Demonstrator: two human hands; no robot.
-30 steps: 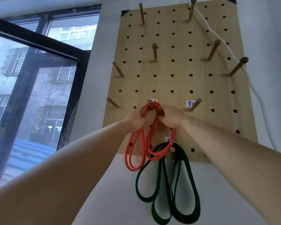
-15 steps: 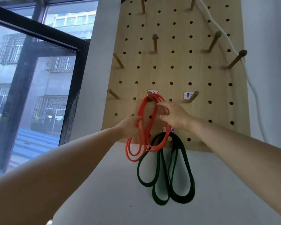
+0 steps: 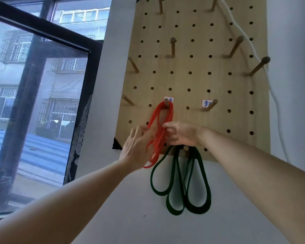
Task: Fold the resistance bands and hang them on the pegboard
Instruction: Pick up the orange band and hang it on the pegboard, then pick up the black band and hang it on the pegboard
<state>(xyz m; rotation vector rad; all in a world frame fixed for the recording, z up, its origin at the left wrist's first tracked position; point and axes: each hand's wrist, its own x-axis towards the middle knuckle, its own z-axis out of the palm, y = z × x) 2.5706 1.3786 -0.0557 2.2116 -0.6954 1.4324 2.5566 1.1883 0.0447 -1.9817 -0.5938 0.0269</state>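
A folded red resistance band hangs from a wooden peg on the wooden pegboard. My right hand pinches the red strands a little below that peg, its fingers curled. Blurred by motion, my left hand has its fingers spread and touches the red band's lower loops from the left. A folded dark green band hangs in several loops from a lower peg, just under my right hand.
Several bare pegs stick out of the board, one beside a label to the right of the red band. A white cord runs down the board's right side. A dark-framed window fills the left, and white wall lies below the board.
Both hands have slid down the red band from the peg. The left hand has let go of the strands and spread its fingers. The band now hangs narrower from the peg.
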